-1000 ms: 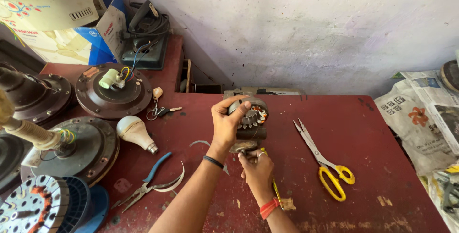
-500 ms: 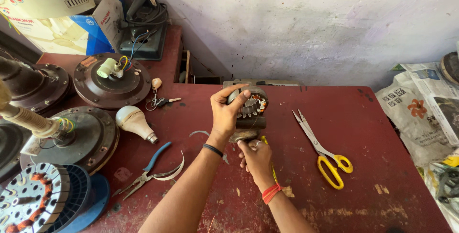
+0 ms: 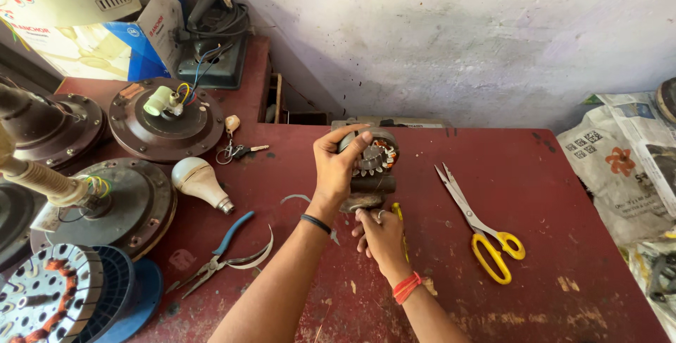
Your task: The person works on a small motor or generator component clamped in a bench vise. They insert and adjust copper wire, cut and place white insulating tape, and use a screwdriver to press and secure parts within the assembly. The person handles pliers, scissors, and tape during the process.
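centrally, on the red table (image 3: 535, 195), the left hand (image 3: 336, 167) is closed around a small motor (image 3: 373, 163), fingers wrapped over its top and near side, holding it upright with its base touching the table. the motor's exposed face shows copper windings and a toothed metal ring. at 6 o'clock of the motor, the right hand (image 3: 380, 234) is closed on a yellow-handled tool (image 3: 400, 225), whose upper end meets the motor's lower part; the tip itself is hidden, so the kind of tool cannot be told. a black band circles the left wrist and a red band the right wrist.

at 3 o'clock of the motor, near but apart, lie scissors (image 3: 482, 227) with yellow handles, blades pointing toward 11 o'clock. at 8 o'clock lie blue-handled pliers (image 3: 211, 258), with a curved strip touching them. at 9 o'clock a white light bulb (image 3: 201, 182) rests on its side, and at 10 o'clock a small bunch of keys (image 3: 236, 147). further toward 9 and 10 o'clock stand brown ceiling fan motor housings (image 3: 169, 121), one with a white capacitor and coloured wires on top. at 7 o'clock, well apart, a wound stator sits in a blue round holder (image 3: 120, 294). cardboard boxes (image 3: 91, 26) stand at 10 o'clock by the wall; newspaper (image 3: 627, 160) lies at 3 o'clock, off the table's edge.
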